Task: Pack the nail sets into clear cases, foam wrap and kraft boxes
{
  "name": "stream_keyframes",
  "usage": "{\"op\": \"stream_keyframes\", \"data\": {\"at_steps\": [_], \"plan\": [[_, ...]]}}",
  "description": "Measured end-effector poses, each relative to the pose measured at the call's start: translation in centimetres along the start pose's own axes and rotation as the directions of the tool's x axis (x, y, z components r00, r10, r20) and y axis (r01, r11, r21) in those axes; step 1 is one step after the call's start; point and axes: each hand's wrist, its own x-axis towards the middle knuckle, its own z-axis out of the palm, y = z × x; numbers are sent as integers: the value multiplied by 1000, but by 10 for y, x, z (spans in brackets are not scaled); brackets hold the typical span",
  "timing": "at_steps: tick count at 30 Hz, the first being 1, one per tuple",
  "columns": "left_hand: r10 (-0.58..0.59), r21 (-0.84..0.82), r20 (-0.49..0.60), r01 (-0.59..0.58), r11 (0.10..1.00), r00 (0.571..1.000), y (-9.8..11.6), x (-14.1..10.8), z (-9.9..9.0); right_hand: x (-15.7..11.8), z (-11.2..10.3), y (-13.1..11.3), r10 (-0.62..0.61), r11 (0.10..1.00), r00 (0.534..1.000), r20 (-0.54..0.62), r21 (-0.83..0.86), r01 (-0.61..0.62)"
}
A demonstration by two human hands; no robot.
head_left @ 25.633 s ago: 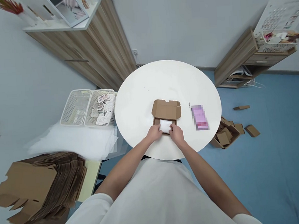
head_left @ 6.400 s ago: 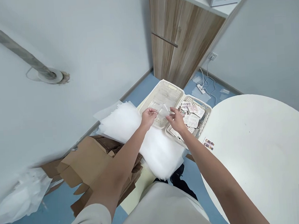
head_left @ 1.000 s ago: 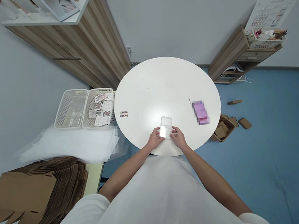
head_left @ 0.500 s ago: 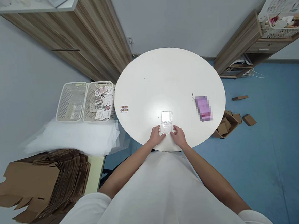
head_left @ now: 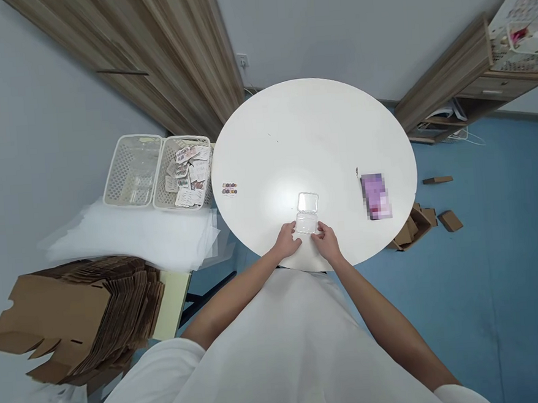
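A small clear plastic case [head_left: 306, 223] lies on the round white table [head_left: 332, 123] near its front edge, its lid folded back away from me. Close by the case's left side is my left hand [head_left: 286, 241], thumb and fingers apart, with a slight gap to the plastic. My right hand [head_left: 326, 242] has its thumb and fingertips at the case's lower right corner, gripping its edge. No contents can be made out inside the case.
On the table's left lies a small card with coloured round marks [head_left: 229, 189]; a blurred-out purple object [head_left: 375, 196] is at right. White baskets [head_left: 157, 172], one holding printed cards, stand left, above translucent sheets [head_left: 128, 236] and stacked flat cardboard [head_left: 65, 314]. Small cardboard boxes [head_left: 449, 220] lie on the floor.
The view has shifted slightly. My left hand has drawn back a little from the case's left side, while my right hand stays at its right corner. The lid remains folded back.
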Motion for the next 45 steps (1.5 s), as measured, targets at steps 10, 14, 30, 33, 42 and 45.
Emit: {"op": "stream_keyframes", "data": {"at_steps": [10,14,30,33,42,45], "plan": [[198,219,-152,-162,962,968,-28,-10,-106,-1,39,-52,-213,976,967,-142,14,217],[240,423,-223,-128,897,945,-34,1,-172,20,75,-79,-250,968,968,5,-15,250],[-48,664,-180,158,731,982,-9,76,-252,104,194,-157,-317,810,925,208,-448,378],[-50,641,-168,148,753,984,-13,79,-252,110,207,-160,-282,771,944,169,-546,328],[68,582,-206,66,810,976,-28,77,-247,107,215,-164,-256,734,960,110,-625,267],[150,581,-231,12,814,961,-34,73,-243,103,214,-163,-285,750,951,115,-591,296]]}}
